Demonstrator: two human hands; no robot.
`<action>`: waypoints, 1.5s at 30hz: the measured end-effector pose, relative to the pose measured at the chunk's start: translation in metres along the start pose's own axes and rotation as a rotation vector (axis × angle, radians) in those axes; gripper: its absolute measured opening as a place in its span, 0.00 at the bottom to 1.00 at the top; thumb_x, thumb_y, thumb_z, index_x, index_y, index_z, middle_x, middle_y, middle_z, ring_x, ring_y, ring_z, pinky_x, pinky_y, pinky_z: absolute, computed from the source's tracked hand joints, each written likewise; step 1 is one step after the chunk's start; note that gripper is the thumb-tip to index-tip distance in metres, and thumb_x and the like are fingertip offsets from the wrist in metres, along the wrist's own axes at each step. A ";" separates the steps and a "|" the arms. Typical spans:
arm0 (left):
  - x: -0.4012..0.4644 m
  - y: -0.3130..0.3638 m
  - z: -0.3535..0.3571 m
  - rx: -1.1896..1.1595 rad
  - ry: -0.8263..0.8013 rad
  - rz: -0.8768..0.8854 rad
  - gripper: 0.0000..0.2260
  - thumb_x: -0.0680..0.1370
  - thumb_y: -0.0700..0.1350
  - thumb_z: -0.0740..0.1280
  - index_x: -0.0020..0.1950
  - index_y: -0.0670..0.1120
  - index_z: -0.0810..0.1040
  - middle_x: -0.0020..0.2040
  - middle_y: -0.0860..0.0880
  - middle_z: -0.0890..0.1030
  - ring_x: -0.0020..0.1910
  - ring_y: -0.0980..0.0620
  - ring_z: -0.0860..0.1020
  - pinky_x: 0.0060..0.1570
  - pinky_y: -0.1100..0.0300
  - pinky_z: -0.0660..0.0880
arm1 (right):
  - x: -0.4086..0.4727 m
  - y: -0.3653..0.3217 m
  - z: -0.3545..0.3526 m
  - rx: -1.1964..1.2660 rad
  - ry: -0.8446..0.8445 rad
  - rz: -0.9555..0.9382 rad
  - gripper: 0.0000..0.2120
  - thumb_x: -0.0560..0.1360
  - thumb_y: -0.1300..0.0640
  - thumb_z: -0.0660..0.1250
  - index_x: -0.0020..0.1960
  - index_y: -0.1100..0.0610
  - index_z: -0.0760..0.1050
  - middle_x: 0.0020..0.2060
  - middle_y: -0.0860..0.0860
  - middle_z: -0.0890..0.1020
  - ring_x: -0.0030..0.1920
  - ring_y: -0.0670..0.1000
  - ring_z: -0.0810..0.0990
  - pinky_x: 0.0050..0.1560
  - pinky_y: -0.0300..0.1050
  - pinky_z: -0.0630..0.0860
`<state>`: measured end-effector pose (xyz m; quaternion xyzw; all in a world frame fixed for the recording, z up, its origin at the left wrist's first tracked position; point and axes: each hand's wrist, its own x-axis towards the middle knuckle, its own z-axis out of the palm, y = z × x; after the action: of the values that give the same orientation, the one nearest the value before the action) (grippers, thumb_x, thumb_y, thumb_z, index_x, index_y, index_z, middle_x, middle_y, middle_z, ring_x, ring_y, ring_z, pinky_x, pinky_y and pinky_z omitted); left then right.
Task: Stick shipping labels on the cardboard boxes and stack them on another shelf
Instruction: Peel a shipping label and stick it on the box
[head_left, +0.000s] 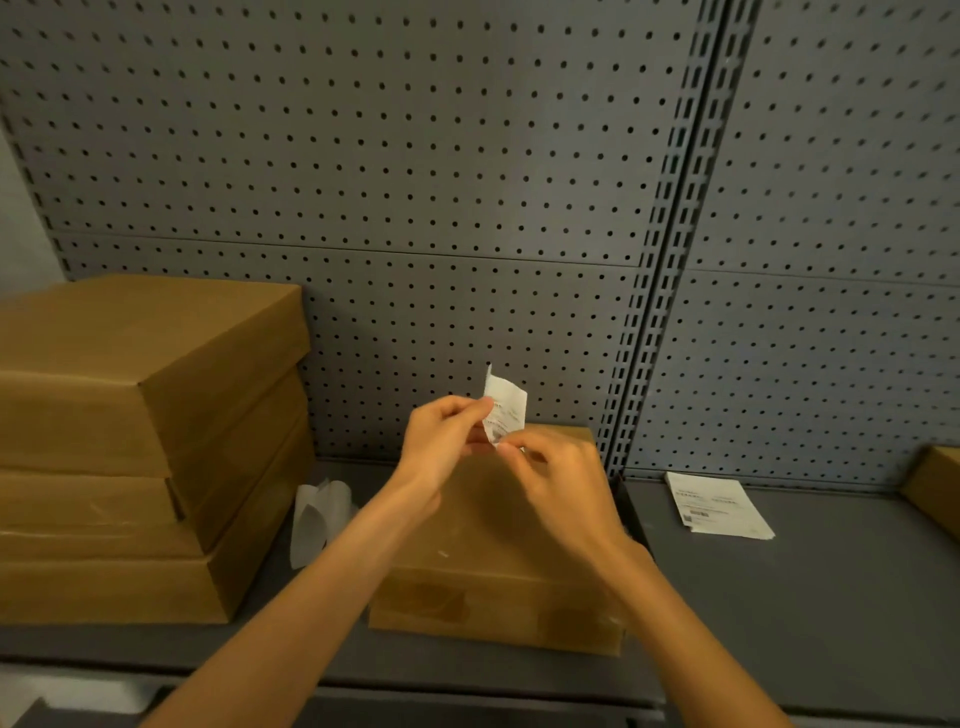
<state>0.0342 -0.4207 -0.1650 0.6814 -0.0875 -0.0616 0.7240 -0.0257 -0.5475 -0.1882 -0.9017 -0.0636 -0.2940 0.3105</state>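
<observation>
Two bare forearms reaching up from the bottom edge, meeting over a flat brown cardboard box (498, 561) lying on the grey metal shelf (810, 613); matte kraft board, clear tape patches glinting on its front face. Left hand (441, 441) with thumb and fingertips pinched on the left edge of a small white shipping label (505, 408), thin, curled, printed with dark lines too blurred to read. Right hand (561, 483) pinching the label's lower corner, fingers curled tight, possibly peeling a backing, though motion blur hides the layers. Label held upright just above the box's far edge, between both grips, apart from the cardboard. Stacked at left, three larger cardboard boxes (145, 447), smooth lids, sharp corners, slightly offset from one another. Just beside that stack, translucent waxy backing sheets (319, 512), curled and glossy. On the adjoining shelf bay at right, a neat pile of flat white labels (717, 504), well apart from the hands; another box corner (935, 488) at the far right edge. Behind all, grey perforated steel pegboard (415, 182) with a slotted upright (670, 234).
</observation>
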 end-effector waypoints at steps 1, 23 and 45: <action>0.000 0.000 0.001 0.004 0.005 -0.003 0.06 0.78 0.44 0.66 0.48 0.42 0.81 0.47 0.46 0.84 0.45 0.52 0.83 0.38 0.67 0.78 | 0.000 0.002 -0.002 0.007 -0.020 -0.010 0.09 0.77 0.52 0.66 0.53 0.52 0.82 0.49 0.46 0.84 0.49 0.44 0.80 0.49 0.45 0.79; 0.006 -0.006 -0.007 -0.039 -0.098 -0.060 0.09 0.81 0.43 0.61 0.51 0.43 0.80 0.47 0.47 0.85 0.49 0.52 0.82 0.46 0.59 0.77 | 0.017 0.033 -0.010 0.573 -0.016 0.701 0.10 0.77 0.51 0.67 0.50 0.57 0.76 0.47 0.52 0.83 0.47 0.51 0.83 0.39 0.44 0.82; 0.029 -0.035 -0.019 0.903 0.027 0.226 0.10 0.78 0.48 0.65 0.40 0.45 0.79 0.38 0.51 0.82 0.36 0.54 0.80 0.38 0.57 0.79 | 0.023 0.037 0.008 -0.157 -0.060 0.557 0.19 0.78 0.53 0.63 0.30 0.58 0.68 0.27 0.51 0.73 0.28 0.50 0.69 0.27 0.40 0.64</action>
<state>0.0677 -0.4102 -0.2000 0.9154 -0.1698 0.0710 0.3580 0.0079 -0.5735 -0.1999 -0.9141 0.2000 -0.1746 0.3065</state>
